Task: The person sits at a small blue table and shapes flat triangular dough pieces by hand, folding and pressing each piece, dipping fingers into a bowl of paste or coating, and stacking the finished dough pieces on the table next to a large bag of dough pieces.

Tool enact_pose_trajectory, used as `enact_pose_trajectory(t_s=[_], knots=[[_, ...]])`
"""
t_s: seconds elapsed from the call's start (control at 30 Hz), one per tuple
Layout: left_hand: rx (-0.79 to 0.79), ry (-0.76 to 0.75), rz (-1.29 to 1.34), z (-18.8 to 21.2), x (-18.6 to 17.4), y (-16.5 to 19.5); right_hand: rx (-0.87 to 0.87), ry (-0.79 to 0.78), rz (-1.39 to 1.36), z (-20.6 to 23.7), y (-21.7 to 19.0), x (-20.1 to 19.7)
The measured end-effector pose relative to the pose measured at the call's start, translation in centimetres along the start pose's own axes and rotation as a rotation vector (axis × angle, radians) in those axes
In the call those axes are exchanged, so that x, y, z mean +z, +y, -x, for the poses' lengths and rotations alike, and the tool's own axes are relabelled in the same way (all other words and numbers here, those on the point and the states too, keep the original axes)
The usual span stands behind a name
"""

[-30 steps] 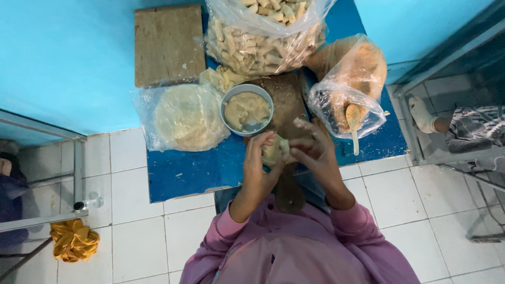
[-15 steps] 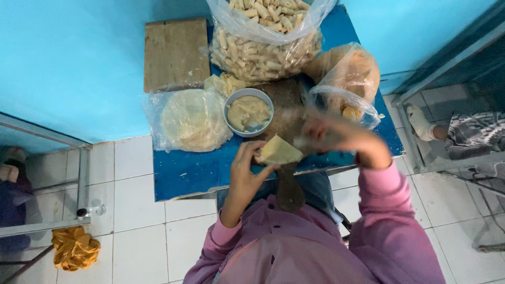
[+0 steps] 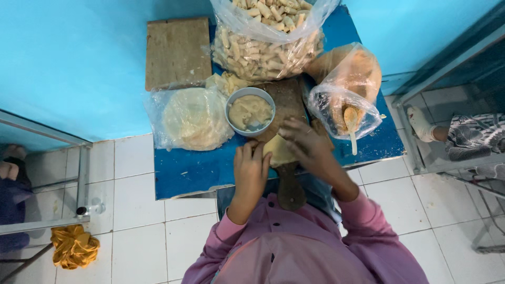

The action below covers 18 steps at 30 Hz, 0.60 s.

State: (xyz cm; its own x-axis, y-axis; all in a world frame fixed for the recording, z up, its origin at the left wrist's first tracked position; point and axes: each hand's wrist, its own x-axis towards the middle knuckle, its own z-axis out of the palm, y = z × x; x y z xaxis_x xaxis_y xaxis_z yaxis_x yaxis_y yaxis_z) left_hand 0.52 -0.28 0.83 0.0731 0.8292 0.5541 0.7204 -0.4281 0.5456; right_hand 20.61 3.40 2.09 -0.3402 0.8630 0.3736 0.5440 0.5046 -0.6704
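Fingers [image 3: 294,138] of both hands press a half-hidden pale wrapper [image 3: 278,152] onto the wooden board [image 3: 286,105].

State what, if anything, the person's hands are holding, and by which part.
Both the left hand and the right hand hold a pale wrapper sheet on the wooden board, left at its left edge, right on top.

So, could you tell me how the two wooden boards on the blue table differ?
The square board is pale, has no handle and lies bare by the wall. The handled board is dark and in use: a wrapper lies on it under the left hand and right hand. Both lie flat.
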Motion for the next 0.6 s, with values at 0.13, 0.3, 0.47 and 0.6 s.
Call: enact_pose_trajectory(t_s=[0.13, 0.3, 0.47, 0.6], knots=[[-0.005, 0.017, -0.011, 0.3, 0.5, -0.1, -0.117, -0.011, 0.334, 1.3, 0.3, 2.2], [-0.026, 0.04, 0.002, 0.4, 0.7, -0.4, -0.129, -0.006, 0.55, 1.9, -0.6, 2.4], [-0.055, 0.02, 0.044, 0.3, 0.6, -0.8, -0.118, 0.043, 0.464, 2.0, -1.0, 1.7], [-0.078, 0.003, 0.087, 0.2, 0.7, -0.9, -0.137, 0.039, 0.395, 1.4, -0.9, 2.7]])
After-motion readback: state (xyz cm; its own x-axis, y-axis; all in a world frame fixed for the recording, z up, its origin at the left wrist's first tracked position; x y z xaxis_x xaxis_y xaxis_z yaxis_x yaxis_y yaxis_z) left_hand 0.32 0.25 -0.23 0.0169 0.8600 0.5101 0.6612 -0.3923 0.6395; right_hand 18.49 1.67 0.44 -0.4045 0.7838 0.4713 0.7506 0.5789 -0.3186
